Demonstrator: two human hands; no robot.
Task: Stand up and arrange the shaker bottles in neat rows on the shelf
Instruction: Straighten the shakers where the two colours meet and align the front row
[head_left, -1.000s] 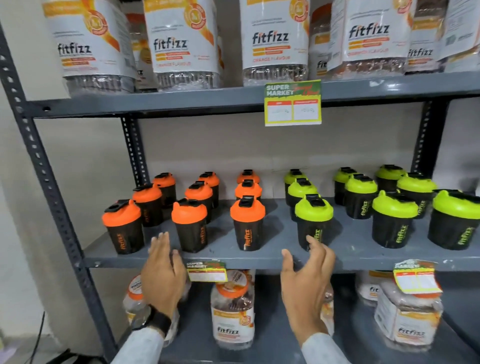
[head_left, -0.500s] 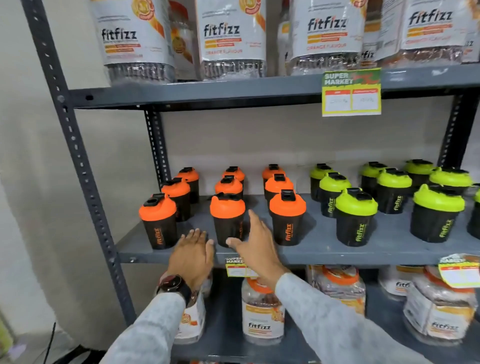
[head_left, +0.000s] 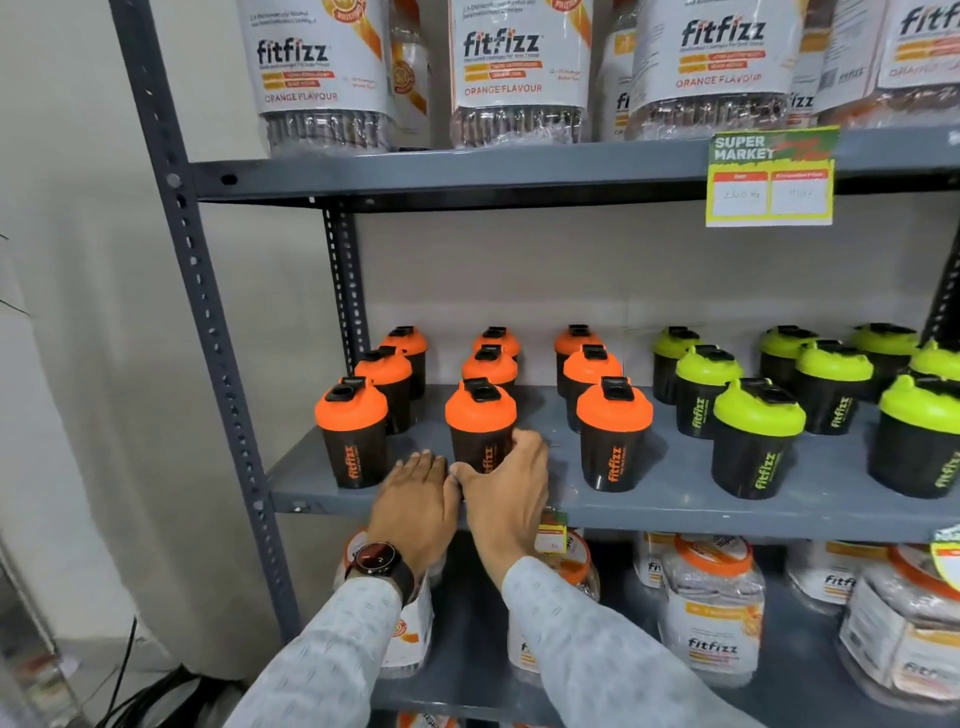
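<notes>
Black shaker bottles stand upright on the grey middle shelf (head_left: 675, 512). Orange-lidded ones form three front-to-back lines on the left; green-lidded ones (head_left: 756, 431) stand in looser lines on the right. My right hand (head_left: 506, 493) wraps the lower body of the front middle orange-lidded shaker (head_left: 480, 410), thumb on its left, fingers on its right. My left hand (head_left: 415, 499), with a watch on the wrist, lies flat at the shelf's front edge just left of that bottle, holding nothing. The front left orange shaker (head_left: 353, 415) and front right orange shaker (head_left: 614, 431) stand untouched.
Large fitfizz jars (head_left: 519, 67) fill the upper shelf, with a price tag (head_left: 771, 176) hanging from its edge. More fitfizz jars (head_left: 711, 608) sit on the lower shelf. The rack's perforated grey upright (head_left: 208, 322) stands at the left, next to a pale wall. Black cables (head_left: 156, 691) lie on the floor.
Both hands have moved left along the shelf edge. My right hand, open before, has closed around the front middle orange shaker; my left hand has settled beside it.
</notes>
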